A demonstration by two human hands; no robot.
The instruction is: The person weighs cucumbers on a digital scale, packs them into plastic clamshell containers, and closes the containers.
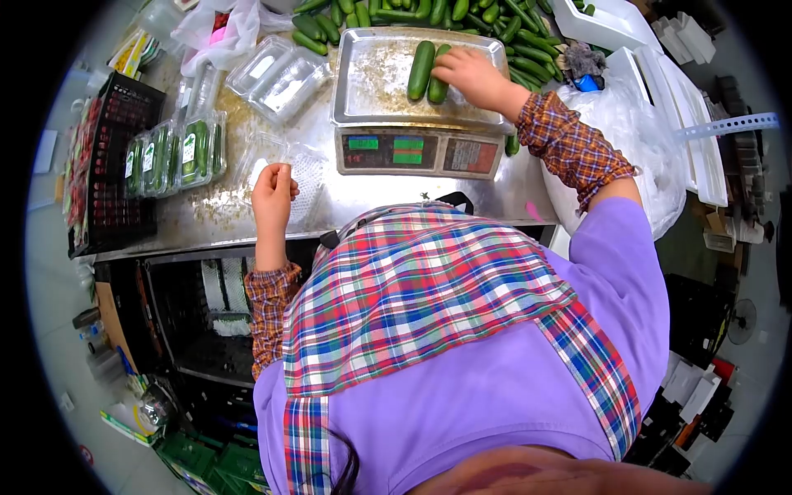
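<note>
Two cucumbers [421, 71] lie side by side on the metal tray [363, 91] of a weighing scale [384, 151]. My right hand [472, 76] is on the right-hand cucumber, its fingers closed over the upper part. My left hand [274, 196] is held closed at the table's front edge, left of the scale, near a clear open plastic box [262, 157]. Whether anything is inside its fingers cannot be made out. The scale's green displays are lit.
Loose cucumbers [528, 41] are piled behind the scale. Empty clear boxes [279, 78] lie at its left. Packed cucumber boxes [198, 151] stand beside a black crate [124, 157]. A white plastic bag [619, 140] and foam boxes [693, 124] are at the right.
</note>
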